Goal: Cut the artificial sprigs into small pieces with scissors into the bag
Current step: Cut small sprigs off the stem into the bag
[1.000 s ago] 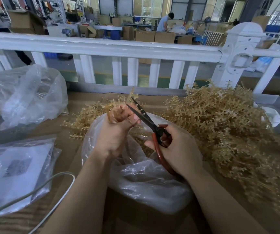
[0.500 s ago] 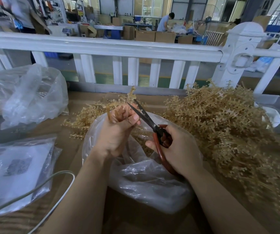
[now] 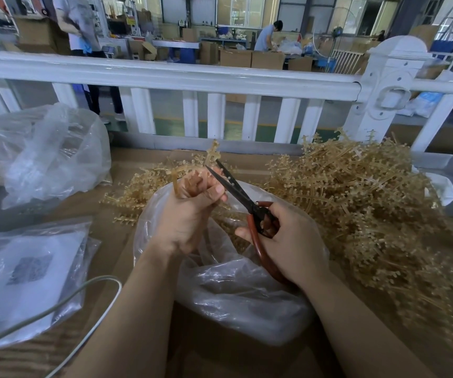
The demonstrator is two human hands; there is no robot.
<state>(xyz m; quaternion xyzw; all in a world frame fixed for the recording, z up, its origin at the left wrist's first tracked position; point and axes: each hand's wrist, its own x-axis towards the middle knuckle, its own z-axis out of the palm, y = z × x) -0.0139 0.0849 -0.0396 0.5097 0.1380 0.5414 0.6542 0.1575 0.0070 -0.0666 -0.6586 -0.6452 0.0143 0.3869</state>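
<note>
My left hand (image 3: 190,211) grips a tan plastic sprig (image 3: 212,156) whose tip sticks up above the fingers. My right hand (image 3: 293,241) holds red-handled scissors (image 3: 236,192), blades slightly parted and pointing up-left, right beside the sprig's stem. Both hands hover over an open clear plastic bag (image 3: 241,290) on the cardboard-covered table; cut tan bits show inside it. A big heap of uncut sprigs (image 3: 362,203) lies to the right, a smaller pile (image 3: 140,192) behind the left hand.
A crumpled clear bag (image 3: 45,154) sits at the back left, a flat packet in plastic (image 3: 26,276) at the front left with a white cable (image 3: 91,293) across it. A white railing (image 3: 181,77) borders the table's far edge. People work beyond it.
The scissors' blades have shifted slightly up along the sprig and narrowed. My left hand stays holding the sprig. A person behind the railing has walked rightwards.
</note>
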